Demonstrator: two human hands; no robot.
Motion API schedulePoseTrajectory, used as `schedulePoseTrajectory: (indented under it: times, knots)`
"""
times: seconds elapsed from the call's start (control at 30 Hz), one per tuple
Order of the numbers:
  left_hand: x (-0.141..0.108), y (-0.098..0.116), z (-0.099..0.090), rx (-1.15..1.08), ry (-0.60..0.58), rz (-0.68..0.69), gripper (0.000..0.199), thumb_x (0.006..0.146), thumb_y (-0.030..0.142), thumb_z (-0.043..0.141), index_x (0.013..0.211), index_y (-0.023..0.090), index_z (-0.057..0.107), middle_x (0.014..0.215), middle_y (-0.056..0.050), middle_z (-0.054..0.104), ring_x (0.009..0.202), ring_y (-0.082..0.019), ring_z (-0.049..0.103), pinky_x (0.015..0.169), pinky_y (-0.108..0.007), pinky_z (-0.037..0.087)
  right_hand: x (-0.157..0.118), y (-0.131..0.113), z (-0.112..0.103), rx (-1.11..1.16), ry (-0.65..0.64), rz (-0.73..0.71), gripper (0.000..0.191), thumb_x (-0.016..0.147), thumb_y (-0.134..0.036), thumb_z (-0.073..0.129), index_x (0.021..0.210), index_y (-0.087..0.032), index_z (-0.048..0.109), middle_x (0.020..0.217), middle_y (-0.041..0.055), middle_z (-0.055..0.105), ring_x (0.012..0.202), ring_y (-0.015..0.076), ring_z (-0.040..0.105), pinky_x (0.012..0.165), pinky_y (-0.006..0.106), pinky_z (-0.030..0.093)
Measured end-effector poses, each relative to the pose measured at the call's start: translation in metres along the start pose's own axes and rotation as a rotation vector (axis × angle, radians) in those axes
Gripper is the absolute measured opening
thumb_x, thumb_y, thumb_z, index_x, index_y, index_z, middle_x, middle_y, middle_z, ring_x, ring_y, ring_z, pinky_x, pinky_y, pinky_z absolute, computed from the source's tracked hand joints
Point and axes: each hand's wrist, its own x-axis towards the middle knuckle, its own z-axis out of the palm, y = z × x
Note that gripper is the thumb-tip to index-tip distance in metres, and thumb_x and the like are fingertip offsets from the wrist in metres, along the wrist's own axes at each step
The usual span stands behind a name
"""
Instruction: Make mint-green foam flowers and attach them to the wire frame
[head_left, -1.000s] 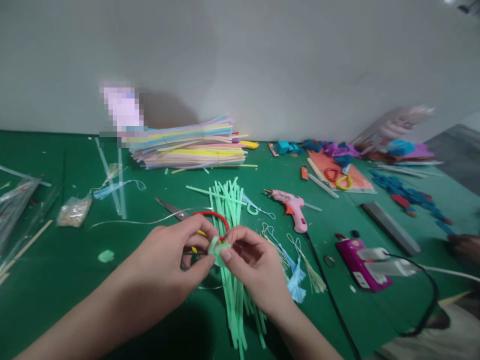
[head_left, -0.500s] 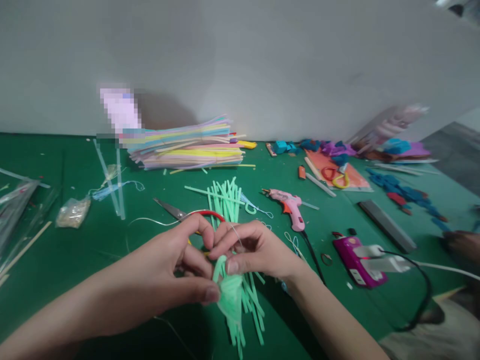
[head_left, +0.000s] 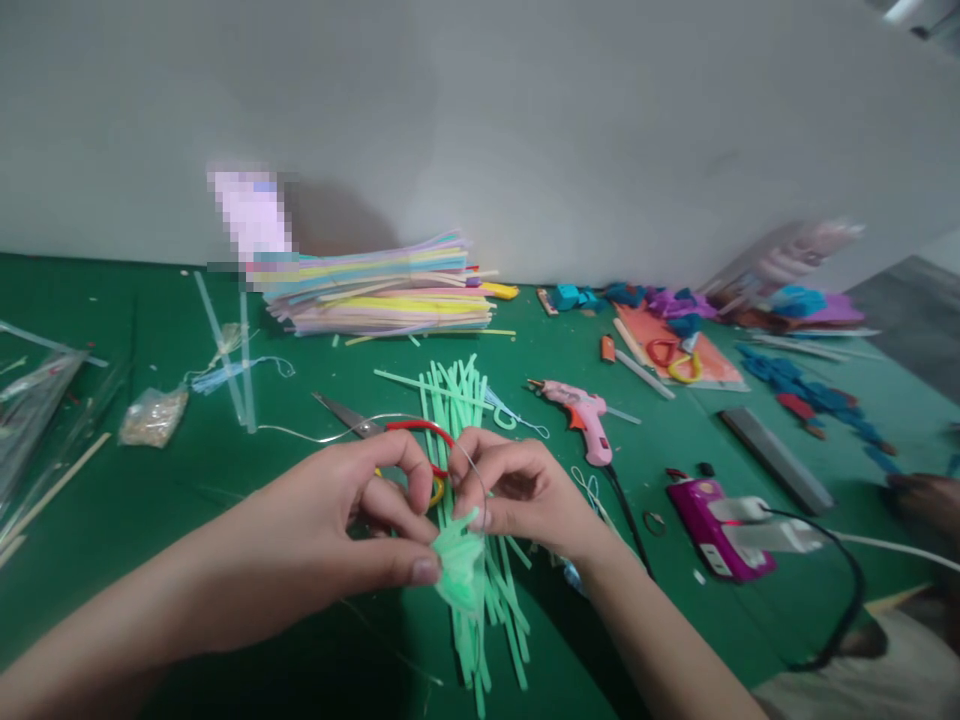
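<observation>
Green piece (head_left: 459,575) now sits lower than a second ago, broad face showing, above the green strips (head_left: 469,650). My left hand (head_left: 375,540) pinches its side; my right hand (head_left: 517,490) bunches by the wire (head_left: 472,463), can't tell if gripping. Probably wire-fitting now.

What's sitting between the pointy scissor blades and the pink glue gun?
The head view shows a bunch of green strips there, plus a blue string nearer the glue gun and a thin wire nearer the scissor blades.
</observation>
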Motion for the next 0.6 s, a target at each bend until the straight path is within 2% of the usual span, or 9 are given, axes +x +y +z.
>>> schedulePoseTrajectory:
  times: [0.07,0.2,0.3,0.4,0.5,0.6]
  knots:
    - [-0.001,0.002,0.0,0.047,0.01,-0.008,0.026,0.079,0.03,0.073,0.095,0.023,0.054,0.078,0.001,0.079,0.069,-0.015,0.06,0.06,-0.025,0.036,-0.005,0.0,0.001,-0.039,0.039,-0.005,0.007,0.079,-0.026,0.08,0.086,-0.027,0.079,0.085,0.0007,0.059,0.077,0.0136,0.055,0.071,0.03,0.045]
    - [-0.004,0.007,0.001,0.173,-0.006,-0.015,0.029,0.082,0.034,0.068,0.11,0.025,0.066,0.083,0.001,0.077,0.079,-0.02,0.065,0.064,-0.027,0.042,-0.013,-0.001,0.003,-0.095,0.075,-0.003,0.01,0.08,-0.02,0.079,0.088,-0.027,0.08,0.086,0.0002,0.059,0.076,0.0128,0.055,0.071,0.03,0.044]
    - [-0.005,0.008,0.005,0.29,0.037,0.008,0.024,0.082,0.044,0.067,0.098,0.026,0.074,0.087,0.0,0.075,0.076,-0.018,0.062,0.063,-0.026,0.043,-0.015,-0.002,0.003,-0.125,0.083,-0.015,0.009,0.08,-0.021,0.079,0.088,-0.026,0.08,0.086,0.0002,0.061,0.076,0.0126,0.057,0.071,0.03,0.044]
    - [-0.003,0.005,0.006,0.318,0.083,0.037,0.028,0.082,0.052,0.067,0.081,0.026,0.077,0.076,0.001,0.072,0.067,-0.015,0.056,0.058,-0.024,0.04,-0.016,-0.004,0.005,-0.154,0.088,-0.015,0.007,0.08,-0.024,0.08,0.087,-0.026,0.08,0.085,0.0005,0.062,0.078,0.0134,0.058,0.073,0.031,0.047]
    - [0.001,0.001,0.006,0.314,0.086,0.083,0.029,0.084,0.051,0.065,0.075,0.026,0.077,0.068,0.003,0.068,0.063,-0.014,0.053,0.057,-0.023,0.038,-0.017,-0.004,0.007,-0.152,0.094,-0.019,0.008,0.08,-0.025,0.08,0.087,-0.027,0.08,0.083,0.0003,0.063,0.077,0.0137,0.058,0.073,0.031,0.049]
    - [0.003,0.001,0.006,0.321,0.114,0.093,0.027,0.085,0.048,0.065,0.076,0.026,0.078,0.072,0.002,0.07,0.068,-0.015,0.057,0.061,-0.025,0.04,-0.018,0.0,0.006,-0.126,0.107,-0.031,0.012,0.079,-0.022,0.08,0.089,-0.029,0.08,0.084,-0.0003,0.062,0.076,0.013,0.058,0.073,0.031,0.049]
